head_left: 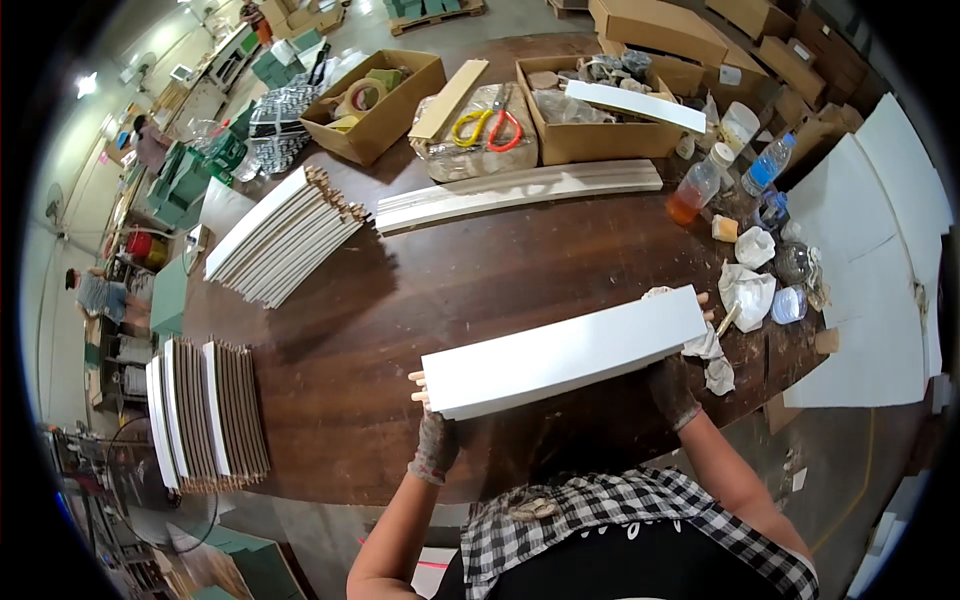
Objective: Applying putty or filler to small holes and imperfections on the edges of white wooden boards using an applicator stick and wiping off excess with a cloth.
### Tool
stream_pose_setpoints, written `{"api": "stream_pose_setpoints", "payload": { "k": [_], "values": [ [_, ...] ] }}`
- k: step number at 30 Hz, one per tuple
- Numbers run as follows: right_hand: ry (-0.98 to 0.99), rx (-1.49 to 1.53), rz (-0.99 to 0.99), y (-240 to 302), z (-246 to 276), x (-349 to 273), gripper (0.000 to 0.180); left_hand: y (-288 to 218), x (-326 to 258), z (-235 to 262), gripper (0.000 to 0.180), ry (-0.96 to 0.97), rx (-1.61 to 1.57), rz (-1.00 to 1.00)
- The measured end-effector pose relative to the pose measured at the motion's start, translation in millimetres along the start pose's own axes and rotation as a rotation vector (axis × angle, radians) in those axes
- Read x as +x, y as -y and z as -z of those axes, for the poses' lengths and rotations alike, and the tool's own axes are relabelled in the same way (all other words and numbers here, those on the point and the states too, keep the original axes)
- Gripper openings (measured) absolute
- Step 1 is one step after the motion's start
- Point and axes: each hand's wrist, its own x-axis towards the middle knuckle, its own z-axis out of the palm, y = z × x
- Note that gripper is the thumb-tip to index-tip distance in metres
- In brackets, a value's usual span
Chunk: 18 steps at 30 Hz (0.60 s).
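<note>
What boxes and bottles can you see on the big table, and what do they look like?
Open cardboard box: far left, brown, holding tape rolls.
Second cardboard box: far middle, brown, a white board lying across it.
Bottle: right of that box, clear, orange liquid at the bottom.
Second bottle: further right, clear with a blue label.

Both hands are in grubby, speckled grey work gloves, left hand [436, 447] and right hand [672, 392]. Forearms bare. Black-and-white checked shirt [600, 515] over a black top [620, 565].
</note>
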Motion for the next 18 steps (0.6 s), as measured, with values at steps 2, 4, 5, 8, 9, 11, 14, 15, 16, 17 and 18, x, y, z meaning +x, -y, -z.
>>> {"api": "stream_pose_setpoints", "payload": {
  "k": [2, 4, 5, 8, 9, 11, 14, 15, 16, 17, 18],
  "values": [
    [-0.05, 0.811, -0.226, -3.6, 3.8, -9.9, 0.036, 18.8, -7.0, -5.5, 0.036, -0.044, 0.029, -0.058],
    [0.108, 0.014, 0.075, -11.8, 16.3, -6.8, 0.034, 29.8, -11.0, -5.5, 0.04, -0.022, 0.013, -0.088],
    [0.213, -0.785, 0.387, -19.4, 24.9, -4.9, 0.033, 31.3, -9.0, -6.7, 0.042, -0.037, 0.089, -0.183],
    [0.073, -0.254, 0.189, -18.2, 24.2, -4.4, 0.04, 8.7, 6.6, 8.8, 0.05, 0.051, 0.133, -0.339],
    [0.005, -0.376, 0.043, -2.9, 22.2, -7.3, 0.037, 4.5, 8.8, 14.5, 0.041, -0.044, 0.217, -0.433],
    [-0.077, -0.5, -0.1, 36.4, 36.4, -12.4, 0.035, -16.4, 15.2, 43.9, 0.044, -0.056, -0.442, 0.039],
    [-0.524, 0.026, 0.116, 107.9, 60.5, -18.9, 0.034, -4.2, 29.4, 95.1, 0.044, -0.308, -1.059, 0.535],
    [-0.616, 0.332, 0.089, 147.4, 57.7, -24.4, 0.035, 22.9, 33.9, 123.1, 0.043, -0.375, -1.086, 0.54],
    [-0.626, 0.295, 0.218, 207.7, 30.4, -45.3, 0.036, 43.5, 43.4, 145.2, 0.042, -0.408, -1.116, 0.552],
    [-0.616, 0.357, 0.319, 246.3, 16.0, -61.6, 0.036, 49.5, 52.7, 166.1, 0.04, -0.517, -1.073, 0.485],
    [-0.681, 0.21, 0.418, 274.2, -4.3, -75.0, 0.036, 55.9, 64.5, 185.5, 0.038, -0.62, -1.031, 0.415]
  ]
}}
